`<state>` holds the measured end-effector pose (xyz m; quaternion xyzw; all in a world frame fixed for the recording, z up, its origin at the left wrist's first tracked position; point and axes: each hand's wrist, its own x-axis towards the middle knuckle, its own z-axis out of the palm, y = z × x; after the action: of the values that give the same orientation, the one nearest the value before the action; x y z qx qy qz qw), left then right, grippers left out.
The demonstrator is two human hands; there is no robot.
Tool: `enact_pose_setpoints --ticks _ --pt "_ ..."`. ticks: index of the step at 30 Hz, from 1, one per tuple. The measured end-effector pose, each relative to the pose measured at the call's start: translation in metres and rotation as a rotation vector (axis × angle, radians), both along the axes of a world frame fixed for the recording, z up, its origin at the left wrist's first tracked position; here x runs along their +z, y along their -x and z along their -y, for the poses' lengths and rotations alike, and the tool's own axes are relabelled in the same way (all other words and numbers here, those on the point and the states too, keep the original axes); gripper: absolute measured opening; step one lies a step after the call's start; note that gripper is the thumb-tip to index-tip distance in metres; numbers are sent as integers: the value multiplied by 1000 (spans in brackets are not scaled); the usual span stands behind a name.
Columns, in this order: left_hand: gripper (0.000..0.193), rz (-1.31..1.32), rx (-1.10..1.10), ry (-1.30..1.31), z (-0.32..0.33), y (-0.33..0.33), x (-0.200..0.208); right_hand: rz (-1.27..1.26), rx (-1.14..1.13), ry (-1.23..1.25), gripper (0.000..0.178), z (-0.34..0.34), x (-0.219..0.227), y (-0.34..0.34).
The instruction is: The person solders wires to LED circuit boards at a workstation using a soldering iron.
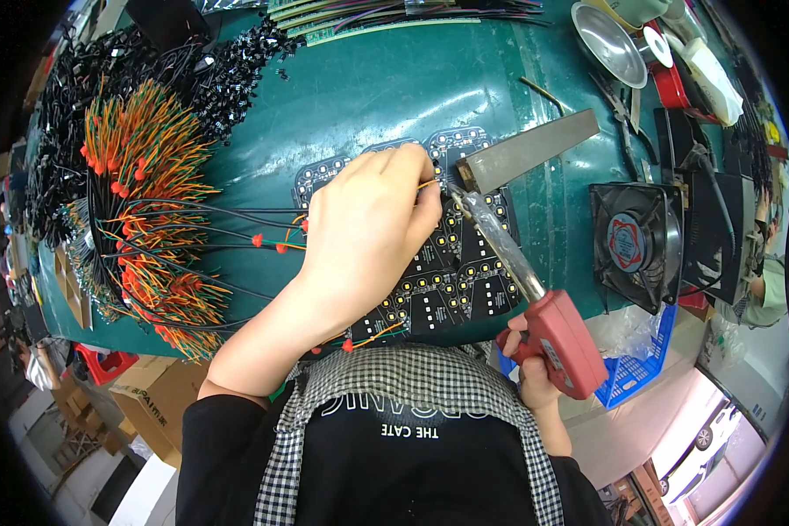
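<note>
Left hand (368,223) arched over black LED board (447,280), grip pinching thin wire (428,184), right hand (530,364) clenched round red soldering gun (535,298), tip at the wire

My counter (368,88) is covered in dark green matting that curves away toward the far edge. Below it on my left, brown cardboard boxes (145,399) sit on a pale floor (140,491), with a red crate (105,362) just beside them. On my right a blue plastic basket (644,359) hangs near the counter's edge, above a light pinkish floor (666,421). Daylight brightens the lower right corner, where white vehicles (706,460) show outside.
</note>
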<state>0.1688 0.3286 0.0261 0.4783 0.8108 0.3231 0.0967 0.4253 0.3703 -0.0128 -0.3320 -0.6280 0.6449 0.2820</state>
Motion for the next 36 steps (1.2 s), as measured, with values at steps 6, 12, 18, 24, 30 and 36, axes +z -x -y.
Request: enact_pose_setpoints --ticks 6,12,18,24,30,36 --pt "10 79 -23 76 1 8 4 10 22 11 73 -2 -3 2" --pt "12 62 -19 176 -3 9 10 2 7 37 70 1 -10 -1" --pt "11 63 13 112 -3 9 3 11 23 5 73 0 -12 -5" --pt "12 75 -15 184 -8 12 8 -12 -25 62 75 -2 -1 4" --pt "10 -15 16 204 1 13 0 -4 37 146 70 6 -4 -15" --pt "14 56 -34 112 2 9 -6 13 -51 -56 68 11 6 -12"
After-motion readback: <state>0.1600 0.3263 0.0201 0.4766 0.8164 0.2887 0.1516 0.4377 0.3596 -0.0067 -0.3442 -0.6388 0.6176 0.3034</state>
